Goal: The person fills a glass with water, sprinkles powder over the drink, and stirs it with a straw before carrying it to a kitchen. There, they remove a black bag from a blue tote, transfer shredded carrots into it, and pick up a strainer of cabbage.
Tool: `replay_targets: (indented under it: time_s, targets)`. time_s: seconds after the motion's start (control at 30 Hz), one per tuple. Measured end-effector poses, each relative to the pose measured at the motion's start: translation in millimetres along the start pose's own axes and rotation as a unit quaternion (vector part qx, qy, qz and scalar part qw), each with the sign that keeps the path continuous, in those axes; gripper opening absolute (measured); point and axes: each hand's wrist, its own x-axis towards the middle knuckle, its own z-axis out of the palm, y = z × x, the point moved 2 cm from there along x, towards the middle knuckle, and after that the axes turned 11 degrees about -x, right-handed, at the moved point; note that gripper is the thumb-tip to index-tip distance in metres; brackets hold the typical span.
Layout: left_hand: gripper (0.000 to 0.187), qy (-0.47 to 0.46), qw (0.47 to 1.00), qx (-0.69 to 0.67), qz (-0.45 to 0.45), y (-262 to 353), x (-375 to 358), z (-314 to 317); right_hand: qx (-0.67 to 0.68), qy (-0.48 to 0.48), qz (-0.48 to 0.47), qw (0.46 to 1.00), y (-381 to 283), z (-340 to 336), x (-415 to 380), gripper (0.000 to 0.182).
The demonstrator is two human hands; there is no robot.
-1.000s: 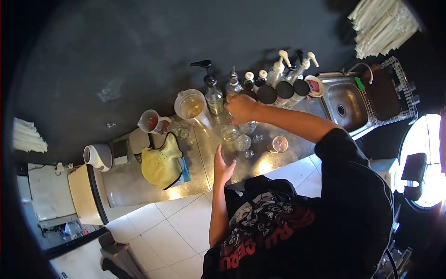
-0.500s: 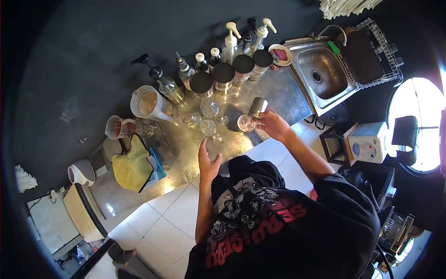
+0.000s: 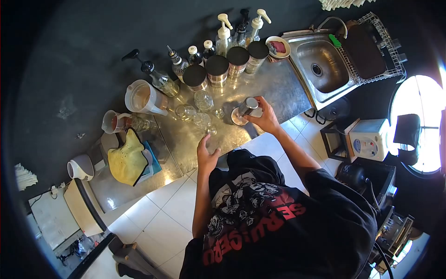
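My right hand (image 3: 265, 118) is closed on a small silver metal cup (image 3: 249, 106), tilted over a round white-rimmed container (image 3: 239, 118) with pale contents. That container stands near the front of the steel counter (image 3: 278, 95). My left hand (image 3: 208, 155) is held at the counter's front edge, thumb and fingers apart and nothing in it. Just beyond its fingertips sits a small clear glass piece (image 3: 211, 131). Several clear glass vessels cluster behind it, among them a round one (image 3: 186, 112) and a taller one (image 3: 203, 100).
Black-lidded jars (image 3: 217, 69) and pump bottles (image 3: 223, 39) line the back wall. Left stand a plastic pitcher (image 3: 144, 96), a measuring jug (image 3: 113, 122) and a yellow cloth (image 3: 124, 162). At right are a bowl (image 3: 278, 48), a sink (image 3: 320, 65) and a dish rack (image 3: 390, 56).
My right hand has brought the metal cup down and left over the white-rimmed container, tilting it. My left hand stays open in nearly the same place. The whole view has shifted slightly.
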Motion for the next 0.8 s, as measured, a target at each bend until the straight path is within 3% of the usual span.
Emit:
replay_targets:
  time_s: [0.3, 0.47, 0.6, 0.67, 0.8]
  targets:
    - [0.060, 0.014, 0.999, 0.000, 0.030, -5.9, -3.7, -2.5, -0.146, 0.024, -0.021, 0.989, -0.7, 3.1, -10.7, 0.064]
    - [0.060, -0.011, 0.999, 0.027, 0.028, -10.9, -3.8, -1.1, -0.107, 0.067, 0.000, 0.992, 14.2, 7.0, -11.6, 0.063]
    - [0.061, -0.028, 0.999, 0.028, 0.027, -15.5, -1.7, 4.0, -0.092, 0.036, 0.006, 0.995, 0.2, -0.6, -11.3, 0.065]
    - [0.062, -0.028, 0.999, 0.014, 0.033, -14.9, 5.1, 6.1, -0.003, 0.030, 0.029, 0.999, -18.6, -6.8, -8.3, 0.065]
    - [0.061, -0.048, 0.998, 0.029, 0.027, -12.9, 0.6, 5.2, -0.119, 0.062, -0.020, 0.991, -1.5, 1.8, -14.0, 0.064]
